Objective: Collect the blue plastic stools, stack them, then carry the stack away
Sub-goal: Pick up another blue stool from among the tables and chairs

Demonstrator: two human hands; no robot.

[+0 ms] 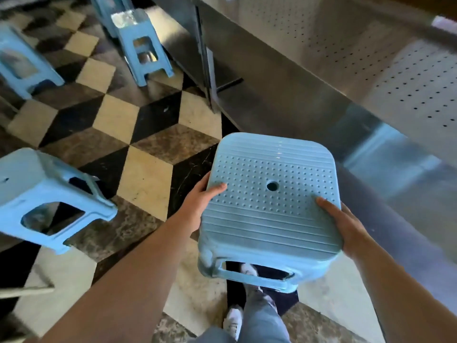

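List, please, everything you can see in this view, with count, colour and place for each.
held stool: one, light blue, lower centre, lifted off the floor, seat toward the camera.
standing stools: three, light blue; one at lower left, one at left edge, one at top centre beside the counter.
metal counter: one, steel grey, perforated panel, along the right.
floor: black, cream and brown cube-pattern tiles.
shoes: white, bottom centre.
trousers: grey-blue, bottom centre.
hands: left and right grip the held stool's seat edges.
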